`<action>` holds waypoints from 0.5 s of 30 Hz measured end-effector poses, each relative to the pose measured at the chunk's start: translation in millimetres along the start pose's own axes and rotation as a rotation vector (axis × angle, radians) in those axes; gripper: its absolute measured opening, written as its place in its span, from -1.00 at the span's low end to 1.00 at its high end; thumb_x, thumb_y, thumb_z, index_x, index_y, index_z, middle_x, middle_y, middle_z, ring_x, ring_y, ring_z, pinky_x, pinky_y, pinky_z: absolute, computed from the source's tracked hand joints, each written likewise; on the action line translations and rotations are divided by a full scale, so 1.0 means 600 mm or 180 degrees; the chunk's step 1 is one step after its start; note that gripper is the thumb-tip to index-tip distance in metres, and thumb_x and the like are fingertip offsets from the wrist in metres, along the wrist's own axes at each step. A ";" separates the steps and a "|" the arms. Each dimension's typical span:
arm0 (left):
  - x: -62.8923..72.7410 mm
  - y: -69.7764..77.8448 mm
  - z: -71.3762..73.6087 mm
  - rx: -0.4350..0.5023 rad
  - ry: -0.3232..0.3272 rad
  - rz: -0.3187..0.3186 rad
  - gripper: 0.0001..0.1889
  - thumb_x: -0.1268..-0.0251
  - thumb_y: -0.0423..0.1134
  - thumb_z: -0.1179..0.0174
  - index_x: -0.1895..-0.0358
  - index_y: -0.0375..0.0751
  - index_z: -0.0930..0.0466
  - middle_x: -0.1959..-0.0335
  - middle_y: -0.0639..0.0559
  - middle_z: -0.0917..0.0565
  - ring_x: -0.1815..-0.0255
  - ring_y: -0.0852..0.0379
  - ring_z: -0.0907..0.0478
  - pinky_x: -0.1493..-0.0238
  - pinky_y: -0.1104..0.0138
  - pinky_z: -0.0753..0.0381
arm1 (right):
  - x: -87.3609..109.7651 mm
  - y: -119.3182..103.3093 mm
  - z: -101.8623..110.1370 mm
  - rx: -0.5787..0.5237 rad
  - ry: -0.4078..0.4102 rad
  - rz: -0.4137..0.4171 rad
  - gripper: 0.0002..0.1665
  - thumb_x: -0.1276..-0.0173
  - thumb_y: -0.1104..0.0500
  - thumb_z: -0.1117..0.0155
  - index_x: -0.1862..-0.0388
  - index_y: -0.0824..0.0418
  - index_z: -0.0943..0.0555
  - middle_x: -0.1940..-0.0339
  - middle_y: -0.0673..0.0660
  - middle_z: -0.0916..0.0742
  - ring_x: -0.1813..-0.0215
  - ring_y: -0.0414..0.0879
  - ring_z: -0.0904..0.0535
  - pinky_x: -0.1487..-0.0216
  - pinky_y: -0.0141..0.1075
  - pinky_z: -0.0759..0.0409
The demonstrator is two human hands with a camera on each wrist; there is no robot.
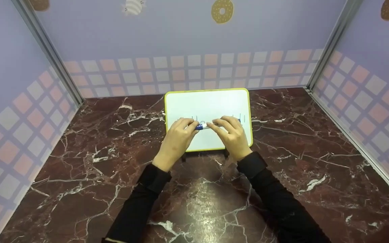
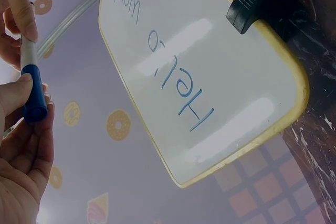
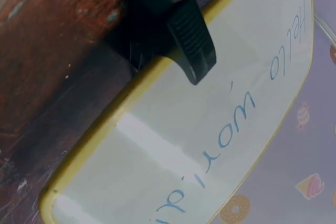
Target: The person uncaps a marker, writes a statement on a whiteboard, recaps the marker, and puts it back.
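Note:
Between both hands is a whiteboard marker (image 1: 204, 126) with a white barrel and a blue cap. My left hand (image 1: 178, 137) pinches the blue cap (image 2: 34, 95) between thumb and fingers. The white barrel end is pinched by my right hand (image 1: 231, 135); in the left wrist view that hand (image 2: 18, 11) shows at the upper left. The cap sits against the barrel. Behind the hands stands a yellow-framed whiteboard (image 1: 211, 101) with "Hello, world!" in blue handwriting (image 3: 236, 111). The right wrist view shows neither the marker nor the hand.
Black clips (image 3: 191, 40) grip the board's lower edge and hold it tilted up. The board stands on a dark red marbled tabletop (image 1: 113, 175). Lilac panels (image 1: 181, 33) with pink and white checks enclose the back and both sides, joined by metal corner posts.

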State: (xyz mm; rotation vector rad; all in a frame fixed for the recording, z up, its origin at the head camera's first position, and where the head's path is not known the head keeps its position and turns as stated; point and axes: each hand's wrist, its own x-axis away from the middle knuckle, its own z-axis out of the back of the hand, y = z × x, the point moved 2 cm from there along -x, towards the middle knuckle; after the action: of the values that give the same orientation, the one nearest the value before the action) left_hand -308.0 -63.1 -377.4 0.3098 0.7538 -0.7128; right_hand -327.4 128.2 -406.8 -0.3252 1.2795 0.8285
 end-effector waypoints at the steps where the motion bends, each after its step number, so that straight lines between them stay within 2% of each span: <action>1: 0.000 0.000 0.001 0.0023 -0.0008 0.0006 -0.76 -0.34 -0.27 -0.25 0.04 -0.34 -0.69 0.12 -0.13 -0.70 0.07 -0.03 -0.64 -0.09 0.22 -0.66 | 0.000 0.000 0.001 0.0001 0.0003 0.0006 -0.64 -0.09 0.40 -0.47 0.11 0.15 -0.77 0.23 0.13 -0.75 0.16 0.04 -0.61 0.12 -0.15 -0.66; 5: 0.000 -0.005 0.004 0.0067 0.0008 0.0040 -0.64 -0.35 -0.21 -0.27 -0.12 -0.32 -0.64 0.02 -0.13 -0.69 -0.03 -0.04 -0.62 -0.19 0.21 -0.62 | -0.004 0.005 0.005 -0.0052 0.0019 -0.0083 -0.66 -0.09 0.41 -0.48 0.13 0.17 -0.77 0.25 0.13 -0.76 0.18 0.05 -0.62 0.11 -0.16 -0.68; 8: -0.001 -0.013 0.006 0.0013 0.0057 0.0125 -0.51 -0.38 -0.14 -0.24 -0.30 -0.30 -0.52 -0.17 -0.15 -0.63 -0.19 -0.07 -0.55 -0.34 0.16 -0.53 | -0.009 0.014 0.013 -0.0131 0.0055 -0.0316 -0.72 -0.11 0.39 -0.48 0.16 0.20 -0.78 0.27 0.14 -0.77 0.19 0.05 -0.63 0.10 -0.18 -0.69; 12: 0.000 -0.032 0.010 -0.0190 0.0075 0.0379 -0.36 -0.41 -0.03 -0.16 -0.46 -0.23 -0.31 -0.43 -0.15 -0.42 -0.41 -0.13 -0.37 -0.48 0.05 -0.36 | -0.015 0.034 0.027 -0.0230 0.0115 -0.0723 -0.75 -0.13 0.38 -0.46 0.18 0.22 -0.78 0.27 0.16 -0.78 0.19 0.07 -0.63 0.09 -0.17 -0.69; 15: 0.003 -0.050 0.012 -0.0401 -0.0008 0.0641 -0.26 -0.42 0.06 -0.10 -0.54 -0.19 -0.15 -0.56 -0.13 -0.21 -0.54 -0.14 -0.18 -0.57 0.03 -0.20 | -0.016 0.051 0.041 -0.0283 0.0127 -0.1021 -0.72 -0.13 0.41 -0.45 0.14 0.24 -0.77 0.24 0.18 -0.77 0.16 0.08 -0.62 0.05 -0.15 -0.68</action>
State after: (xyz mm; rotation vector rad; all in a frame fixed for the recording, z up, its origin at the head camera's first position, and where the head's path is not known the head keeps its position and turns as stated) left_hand -324.0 -89.1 -373.9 0.2657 0.7498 -0.4735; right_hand -332.2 161.1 -383.8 -0.6040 1.1898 0.6077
